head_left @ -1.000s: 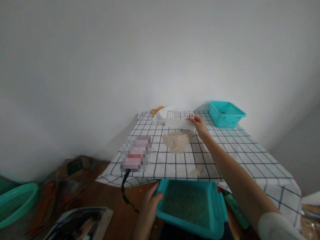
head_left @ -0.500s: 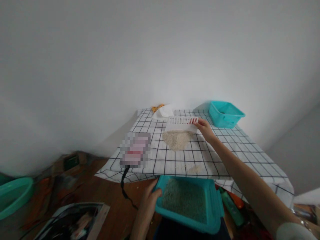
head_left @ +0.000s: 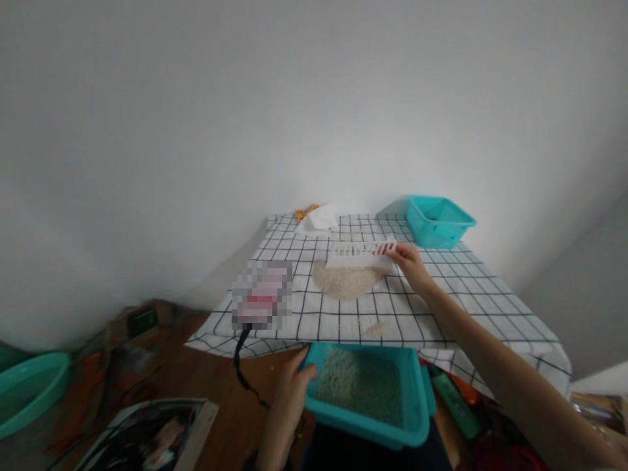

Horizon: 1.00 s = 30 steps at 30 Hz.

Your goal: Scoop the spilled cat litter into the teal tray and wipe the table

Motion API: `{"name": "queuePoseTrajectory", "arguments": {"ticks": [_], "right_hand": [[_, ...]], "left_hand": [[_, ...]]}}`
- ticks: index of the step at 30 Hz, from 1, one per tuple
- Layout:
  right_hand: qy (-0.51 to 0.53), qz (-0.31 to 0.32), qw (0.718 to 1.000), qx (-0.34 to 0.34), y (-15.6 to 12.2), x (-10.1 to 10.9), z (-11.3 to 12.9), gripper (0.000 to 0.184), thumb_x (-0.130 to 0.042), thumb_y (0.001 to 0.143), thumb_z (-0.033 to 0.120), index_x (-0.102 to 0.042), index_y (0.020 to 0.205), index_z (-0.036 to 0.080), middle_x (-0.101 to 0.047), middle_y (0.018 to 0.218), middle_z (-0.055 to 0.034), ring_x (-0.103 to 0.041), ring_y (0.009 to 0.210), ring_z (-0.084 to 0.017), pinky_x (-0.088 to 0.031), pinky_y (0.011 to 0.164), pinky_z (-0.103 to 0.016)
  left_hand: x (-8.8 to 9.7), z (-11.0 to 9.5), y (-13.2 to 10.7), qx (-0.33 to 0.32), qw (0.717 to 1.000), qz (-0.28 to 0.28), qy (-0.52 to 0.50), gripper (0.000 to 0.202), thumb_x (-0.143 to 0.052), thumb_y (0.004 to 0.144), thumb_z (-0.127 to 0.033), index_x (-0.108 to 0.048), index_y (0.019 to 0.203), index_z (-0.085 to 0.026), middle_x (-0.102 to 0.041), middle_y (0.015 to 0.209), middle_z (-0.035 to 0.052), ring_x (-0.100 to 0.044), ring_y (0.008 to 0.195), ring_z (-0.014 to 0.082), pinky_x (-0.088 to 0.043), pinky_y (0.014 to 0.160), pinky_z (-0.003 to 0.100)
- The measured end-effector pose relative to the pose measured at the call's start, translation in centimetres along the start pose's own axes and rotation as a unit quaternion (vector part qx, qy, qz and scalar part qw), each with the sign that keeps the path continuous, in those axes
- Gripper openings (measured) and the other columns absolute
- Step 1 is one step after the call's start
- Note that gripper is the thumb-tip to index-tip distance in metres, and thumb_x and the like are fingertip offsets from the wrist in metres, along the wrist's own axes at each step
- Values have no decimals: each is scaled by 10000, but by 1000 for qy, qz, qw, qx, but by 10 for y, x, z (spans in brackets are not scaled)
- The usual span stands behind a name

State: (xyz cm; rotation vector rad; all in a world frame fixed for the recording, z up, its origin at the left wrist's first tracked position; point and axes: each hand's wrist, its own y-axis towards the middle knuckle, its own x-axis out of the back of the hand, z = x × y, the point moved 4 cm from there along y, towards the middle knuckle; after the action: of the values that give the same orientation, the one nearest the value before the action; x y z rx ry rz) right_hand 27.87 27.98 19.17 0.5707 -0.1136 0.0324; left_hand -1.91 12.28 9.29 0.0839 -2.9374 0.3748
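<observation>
My right hand point(head_left: 409, 265) grips the right end of a white slotted plastic piece point(head_left: 358, 256), its fingers closed and showing through the slots. The piece stands tilted on the tablecloth, its lower edge against a pile of pale beige grains point(head_left: 343, 282). A few scattered grains point(head_left: 377, 328) lie nearer the table's front edge. Below that edge, my left hand point(head_left: 293, 386) clasps the left rim of a teal plastic bin point(head_left: 418, 418), thumb over the rim and fingers hidden behind it. Greyish grains cover the bin's bottom.
A second teal bin point(head_left: 439, 226) stands at the table's back right. White paper or cloth point(head_left: 318, 219) lies at the back left. A blurred-out pink device point(head_left: 265, 294) with a black strap point(head_left: 239, 360) rests at front left. A green tub point(head_left: 36, 389) and box point(head_left: 152, 432) are on the floor.
My right hand has brought the white slotted piece slightly nearer to me and to the right. The grain pile looks wider and flatter. My left hand still holds the bin.
</observation>
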Motion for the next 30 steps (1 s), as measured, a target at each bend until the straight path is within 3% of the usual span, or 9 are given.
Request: {"name": "queuePoseTrajectory", "arguments": {"ticks": [7, 16, 22, 26, 30], "right_hand": [[1, 16, 1000, -3, -20, 2, 8, 188, -679, 869, 400, -780, 829, 247, -755, 843, -19, -655, 791, -204, -477, 744, -326], [-6, 9, 1000, 1, -35, -1, 23, 178, -681, 873, 384, -799, 844, 255, -767, 849, -12, -653, 787, -198, -468, 733, -318], [10, -8, 1000, -8, -55, -8, 36, 180, -714, 846, 399, -802, 803, 248, -761, 819, -18, -665, 778, -205, -486, 749, -328], [45, -52, 997, -18, -55, -4, 27, 179, -744, 807, 404, -785, 773, 233, -754, 807, -31, -675, 790, -216, -502, 758, -335], [95, -171, 981, -17, -51, 17, 10, 196, -686, 832, 420, -751, 908, 251, -764, 951, -31, -681, 888, -210, -516, 810, -338]], "left_hand": [[1, 2, 0, -12, 1000, -3, 17, 607, -511, 540, -361, -754, 1040, -118, -726, 816, 63, -606, 835, 285, -455, 772, 354], [-1, 0, 0, -30, 999, -1, 32, 514, -491, 533, -337, -773, 919, -150, -674, 691, 21, -569, 751, 260, -439, 718, 339], [2, 15, 7, -1, 1000, -26, 15, 545, -529, 517, -366, -782, 951, -157, -687, 699, 25, -588, 750, 260, -447, 715, 343], [2, 26, 8, -15, 999, -37, -9, 579, -538, 556, -367, -770, 1042, -155, -727, 762, 31, -609, 766, 256, -466, 750, 350], [5, 35, 8, -19, 998, -51, -10, 621, -552, 566, -375, -746, 1100, -125, -763, 952, 91, -650, 876, 283, -489, 802, 365]]}}
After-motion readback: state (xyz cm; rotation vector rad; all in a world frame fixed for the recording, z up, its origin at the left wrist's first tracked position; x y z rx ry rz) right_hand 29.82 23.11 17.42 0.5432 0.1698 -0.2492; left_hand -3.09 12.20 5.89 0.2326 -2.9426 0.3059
